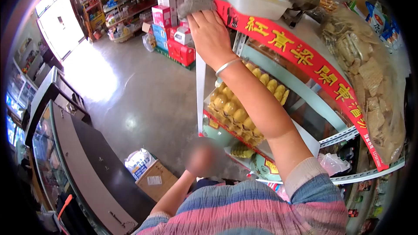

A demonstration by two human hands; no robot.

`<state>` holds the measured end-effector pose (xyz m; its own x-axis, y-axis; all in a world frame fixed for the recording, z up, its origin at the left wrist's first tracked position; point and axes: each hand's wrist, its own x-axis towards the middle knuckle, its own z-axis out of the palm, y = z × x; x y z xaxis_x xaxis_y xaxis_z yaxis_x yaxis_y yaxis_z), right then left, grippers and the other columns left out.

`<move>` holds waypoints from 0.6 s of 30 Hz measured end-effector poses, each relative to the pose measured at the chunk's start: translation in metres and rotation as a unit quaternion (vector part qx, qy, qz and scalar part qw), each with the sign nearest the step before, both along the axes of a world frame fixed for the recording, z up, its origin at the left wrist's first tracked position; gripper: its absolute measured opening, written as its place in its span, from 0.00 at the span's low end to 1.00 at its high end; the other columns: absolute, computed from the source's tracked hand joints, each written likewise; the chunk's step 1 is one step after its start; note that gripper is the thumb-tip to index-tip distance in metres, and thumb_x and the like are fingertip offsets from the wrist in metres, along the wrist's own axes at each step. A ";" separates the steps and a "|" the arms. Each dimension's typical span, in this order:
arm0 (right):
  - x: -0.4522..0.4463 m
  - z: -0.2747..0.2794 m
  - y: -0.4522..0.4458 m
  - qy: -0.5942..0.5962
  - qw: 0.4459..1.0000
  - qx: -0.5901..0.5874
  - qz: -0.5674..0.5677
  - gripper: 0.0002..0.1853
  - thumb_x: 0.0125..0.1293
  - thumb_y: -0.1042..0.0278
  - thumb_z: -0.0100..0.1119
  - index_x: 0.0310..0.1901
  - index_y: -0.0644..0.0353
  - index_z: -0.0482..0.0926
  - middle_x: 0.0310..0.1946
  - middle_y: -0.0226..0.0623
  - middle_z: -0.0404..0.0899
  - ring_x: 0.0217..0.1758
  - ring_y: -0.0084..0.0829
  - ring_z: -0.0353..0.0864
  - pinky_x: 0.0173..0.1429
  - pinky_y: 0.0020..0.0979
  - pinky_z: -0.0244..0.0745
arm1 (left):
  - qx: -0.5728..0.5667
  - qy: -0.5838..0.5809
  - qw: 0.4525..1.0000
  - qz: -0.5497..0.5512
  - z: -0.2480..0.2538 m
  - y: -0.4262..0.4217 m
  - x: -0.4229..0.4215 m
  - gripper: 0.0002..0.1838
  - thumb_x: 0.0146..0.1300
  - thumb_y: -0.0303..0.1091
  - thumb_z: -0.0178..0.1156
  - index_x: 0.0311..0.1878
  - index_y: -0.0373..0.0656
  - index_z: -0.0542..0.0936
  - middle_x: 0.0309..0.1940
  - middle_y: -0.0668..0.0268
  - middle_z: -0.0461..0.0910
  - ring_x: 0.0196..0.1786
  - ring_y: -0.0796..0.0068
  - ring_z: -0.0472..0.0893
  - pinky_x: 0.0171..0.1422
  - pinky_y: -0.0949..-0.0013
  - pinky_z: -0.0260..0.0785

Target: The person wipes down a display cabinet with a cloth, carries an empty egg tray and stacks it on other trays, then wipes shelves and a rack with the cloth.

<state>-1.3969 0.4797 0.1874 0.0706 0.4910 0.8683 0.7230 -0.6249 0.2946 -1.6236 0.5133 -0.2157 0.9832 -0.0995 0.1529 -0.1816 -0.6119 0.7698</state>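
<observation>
My right hand (211, 37), with a silver bangle at the wrist, reaches up to the front corner of a shelf rack. Its fingers curl over a bunched grey cloth (196, 3), pressed near the top of the white shelf post (200, 87). Just beside it, a red strip with yellow characters (289, 45) runs along the top shelf's edge. Low down in front of my body is my left hand (203, 159); a blur covers it, so its fingers cannot be made out.
Egg trays (235, 109) sit on the shelf below my right arm. A white plastic tub (257, 0) and a bag of dried food (365, 74) rest on top. Stacked boxes (174, 39) stand beyond the rack. At left are a counter (93, 161) and a cardboard box (156, 180).
</observation>
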 end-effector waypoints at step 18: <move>0.006 -0.354 0.055 0.534 0.715 -0.452 0.022 0.12 0.58 0.71 0.50 0.37 0.61 0.84 0.36 0.47 0.83 0.41 0.45 0.82 0.45 0.41 0.76 | 0.009 -0.042 0.998 0.035 0.012 0.024 -0.049 0.15 0.47 0.31 0.63 0.41 0.39 0.80 0.41 0.53 0.78 0.39 0.52 0.77 0.43 0.56 0.70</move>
